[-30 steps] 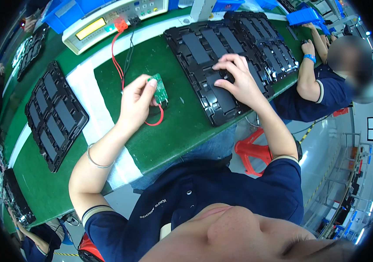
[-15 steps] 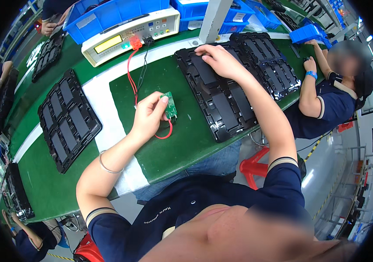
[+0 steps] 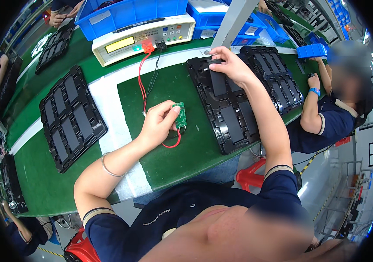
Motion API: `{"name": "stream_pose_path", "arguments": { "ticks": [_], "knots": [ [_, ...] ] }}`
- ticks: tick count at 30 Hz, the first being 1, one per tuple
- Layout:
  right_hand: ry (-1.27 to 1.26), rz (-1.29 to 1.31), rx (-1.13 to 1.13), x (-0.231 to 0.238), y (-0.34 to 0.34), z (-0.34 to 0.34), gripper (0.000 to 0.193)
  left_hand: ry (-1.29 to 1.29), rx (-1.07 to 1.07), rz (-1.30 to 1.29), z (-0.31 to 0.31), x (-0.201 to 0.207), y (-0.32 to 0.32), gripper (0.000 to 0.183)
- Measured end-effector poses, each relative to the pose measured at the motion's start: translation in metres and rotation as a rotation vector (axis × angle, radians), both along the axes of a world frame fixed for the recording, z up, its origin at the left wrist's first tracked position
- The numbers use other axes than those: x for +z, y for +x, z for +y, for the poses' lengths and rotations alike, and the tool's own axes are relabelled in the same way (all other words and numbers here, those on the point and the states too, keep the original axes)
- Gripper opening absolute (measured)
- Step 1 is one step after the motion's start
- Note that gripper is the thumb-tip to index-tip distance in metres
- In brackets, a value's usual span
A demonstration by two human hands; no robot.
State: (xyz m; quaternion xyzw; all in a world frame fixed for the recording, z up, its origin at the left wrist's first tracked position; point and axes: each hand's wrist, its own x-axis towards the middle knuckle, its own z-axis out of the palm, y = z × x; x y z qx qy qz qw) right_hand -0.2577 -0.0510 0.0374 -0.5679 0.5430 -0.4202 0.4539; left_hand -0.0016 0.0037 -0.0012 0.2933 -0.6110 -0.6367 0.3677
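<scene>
My left hand (image 3: 158,122) pinches a small green circuit board (image 3: 179,114) between thumb and fingers, above the green mat. A short red wire (image 3: 175,143) loops from the board's lower end toward my wrist. My right hand (image 3: 232,65) is over the far end of a black plastic tray (image 3: 221,142). Its thumb and forefinger are apart, the thumb by the upper end of a flat dark-grey block (image 3: 218,84) in the tray. Whether the thumb presses on that block is hard to tell. More such blocks sit in the tray's slots.
A cream-coloured test meter (image 3: 145,39) with a lit yellow display stands behind, red and black leads (image 3: 143,83) running from it. Blue bins (image 3: 134,15) and a grey post (image 3: 234,24) are nearby. Other black trays (image 3: 70,118) lie left and right. A co-worker (image 3: 322,105) sits at right.
The whole view has shifted, so the bench appears lower and farther right. My right thumb and forefinger have spread and lifted at the block's far end. My left hand still holds the board.
</scene>
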Motion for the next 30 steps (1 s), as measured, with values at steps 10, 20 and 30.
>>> {"name": "stream_pose_path", "arguments": {
  "ticks": [10,20,30],
  "knots": [
    [-0.004,-0.221,0.06,0.015,0.025,0.02,0.016,-0.03,-0.016,-0.012,-0.002,0.001,0.0,0.018],
    [0.2,-0.562,0.12,0.026,0.076,0.044,0.033,0.018,0.074,0.029,-0.001,0.002,0.002,0.017],
    [0.184,-0.451,0.193,-0.001,0.095,0.056,0.03,0.079,0.106,0.136,-0.005,0.005,0.004,0.018]
  ]
}}
